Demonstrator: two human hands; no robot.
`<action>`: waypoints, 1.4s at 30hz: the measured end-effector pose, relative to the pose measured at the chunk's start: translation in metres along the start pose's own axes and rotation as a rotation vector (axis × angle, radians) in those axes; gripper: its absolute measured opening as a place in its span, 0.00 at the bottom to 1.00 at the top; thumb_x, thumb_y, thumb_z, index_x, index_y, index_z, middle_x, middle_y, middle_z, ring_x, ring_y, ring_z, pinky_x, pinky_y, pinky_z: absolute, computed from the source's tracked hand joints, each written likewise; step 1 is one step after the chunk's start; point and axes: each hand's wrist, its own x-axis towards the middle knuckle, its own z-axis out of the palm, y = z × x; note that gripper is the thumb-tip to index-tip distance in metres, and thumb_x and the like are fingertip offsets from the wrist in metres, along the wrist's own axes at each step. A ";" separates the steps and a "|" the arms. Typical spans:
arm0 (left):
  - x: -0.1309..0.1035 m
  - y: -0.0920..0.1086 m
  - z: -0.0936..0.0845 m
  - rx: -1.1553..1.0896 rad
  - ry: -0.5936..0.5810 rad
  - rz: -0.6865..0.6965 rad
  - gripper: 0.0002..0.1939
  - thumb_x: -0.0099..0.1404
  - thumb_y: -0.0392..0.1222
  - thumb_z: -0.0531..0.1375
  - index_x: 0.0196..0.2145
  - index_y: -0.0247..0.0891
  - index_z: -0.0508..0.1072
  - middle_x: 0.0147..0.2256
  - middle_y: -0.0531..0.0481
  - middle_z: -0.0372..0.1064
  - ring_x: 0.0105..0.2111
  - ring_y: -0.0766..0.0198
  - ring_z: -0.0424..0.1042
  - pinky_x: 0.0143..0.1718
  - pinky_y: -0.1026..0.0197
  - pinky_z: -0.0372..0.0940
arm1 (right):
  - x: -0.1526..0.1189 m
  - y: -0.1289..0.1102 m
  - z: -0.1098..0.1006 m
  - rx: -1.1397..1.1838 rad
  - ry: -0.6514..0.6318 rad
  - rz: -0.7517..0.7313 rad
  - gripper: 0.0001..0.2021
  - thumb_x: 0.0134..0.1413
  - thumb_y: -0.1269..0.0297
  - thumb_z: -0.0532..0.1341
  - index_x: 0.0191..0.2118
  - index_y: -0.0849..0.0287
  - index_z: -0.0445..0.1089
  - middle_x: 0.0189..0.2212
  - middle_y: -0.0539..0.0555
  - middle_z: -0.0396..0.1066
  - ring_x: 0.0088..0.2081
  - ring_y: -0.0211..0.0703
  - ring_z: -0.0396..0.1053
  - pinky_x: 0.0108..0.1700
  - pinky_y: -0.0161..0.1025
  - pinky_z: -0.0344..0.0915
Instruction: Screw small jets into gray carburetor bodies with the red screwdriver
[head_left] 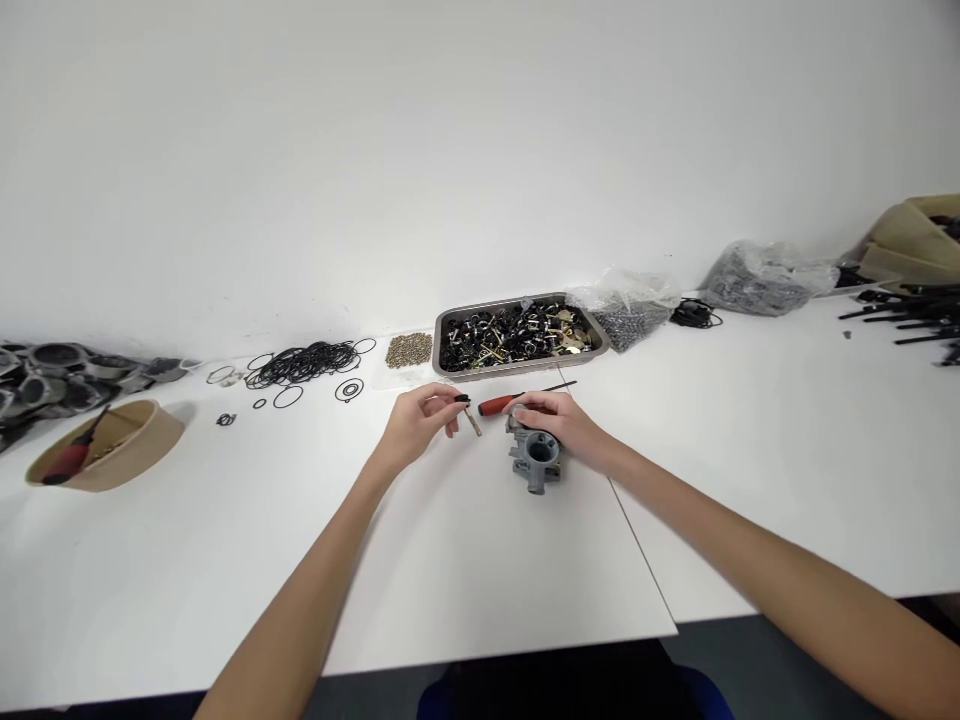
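Note:
Between the thumb and fingers of my left hand [420,422] is a small brass-coloured rod with a black cap [472,420], its brass end pointing down to the right. My right hand [553,420] grips the top of a grey metal carburetor [538,455], whose round bore faces me; the fingers partly cover its upper part. Just behind the carburetor lies a screwdriver [495,404] with a red and black handle, its shaft pointing right. A metal tray [517,370] of black and brass-coloured small parts sits beyond both hands.
Black rubber rings [304,365] and a pile of small brass pieces [409,350] lie left of the tray. A beige container [142,450] holds another screwdriver [71,460]. Grey metal castings [56,375] are at far left. Plastic bags of parts [765,280] line the wall at right.

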 end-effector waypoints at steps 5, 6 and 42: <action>-0.002 0.002 0.016 -0.123 0.016 -0.006 0.18 0.57 0.53 0.66 0.35 0.35 0.71 0.21 0.50 0.71 0.19 0.64 0.69 0.27 0.59 0.65 | -0.002 0.005 0.013 0.033 0.188 -0.067 0.14 0.52 0.54 0.64 0.38 0.60 0.74 0.32 0.52 0.73 0.32 0.41 0.67 0.34 0.38 0.61; -0.003 0.001 0.018 -0.131 0.022 -0.008 0.18 0.56 0.52 0.66 0.35 0.35 0.71 0.21 0.50 0.71 0.19 0.65 0.68 0.27 0.59 0.65 | -0.002 0.005 0.014 0.032 0.196 -0.070 0.14 0.52 0.54 0.64 0.37 0.60 0.73 0.32 0.52 0.72 0.32 0.41 0.67 0.34 0.38 0.61; -0.020 0.013 0.049 -0.409 -0.079 -0.035 0.13 0.56 0.41 0.69 0.34 0.32 0.72 0.27 0.44 0.77 0.27 0.58 0.77 0.35 0.55 0.71 | -0.003 0.001 0.004 0.101 0.278 -0.117 0.11 0.53 0.57 0.64 0.36 0.60 0.73 0.32 0.52 0.73 0.34 0.41 0.68 0.36 0.38 0.62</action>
